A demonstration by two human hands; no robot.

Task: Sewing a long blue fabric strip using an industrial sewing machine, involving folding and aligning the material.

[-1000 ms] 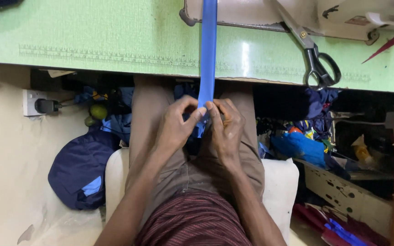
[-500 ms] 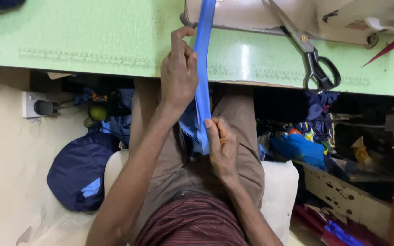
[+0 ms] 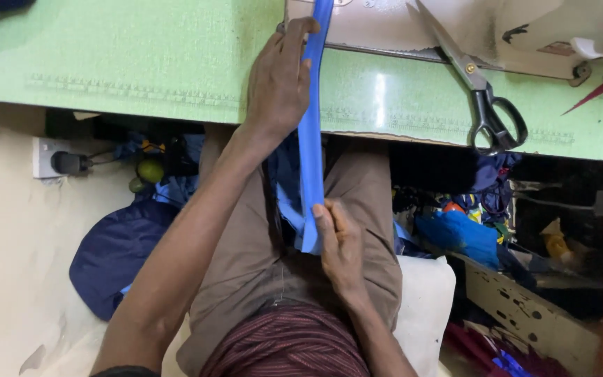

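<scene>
From the head camera we look straight down at a blue fabric strip [image 3: 310, 150] that runs from the top edge at about twelve o'clock down to the lap near the centre of the picture. The left hand [image 3: 278, 87] sits at about eleven o'clock from the centre, lying on the green table [image 3: 141, 66], its fingers curled round the upper part of the strip and pinching it against the table's surface. The right hand [image 3: 340, 248] lies just below the centre, on the thigh, with its fingers nearly straight and close together; its thumb and fingertips press the lower end of the strip, where the cloth bunches into loose folds. Between the two hands the strip hangs straight over the table's edge.

At two o'clock we see a pair of scissors [image 3: 479, 94] with black handles lying on the table, blades pointing up and left, well apart from both hands. Beside them at one o'clock is the pale base of a sewing machine [image 3: 525, 31]. At nine o'clock a wall socket [image 3: 50, 159] holds a dark plug, and at eight o'clock a dark blue bag [image 3: 116, 255] lies on the floor.
</scene>
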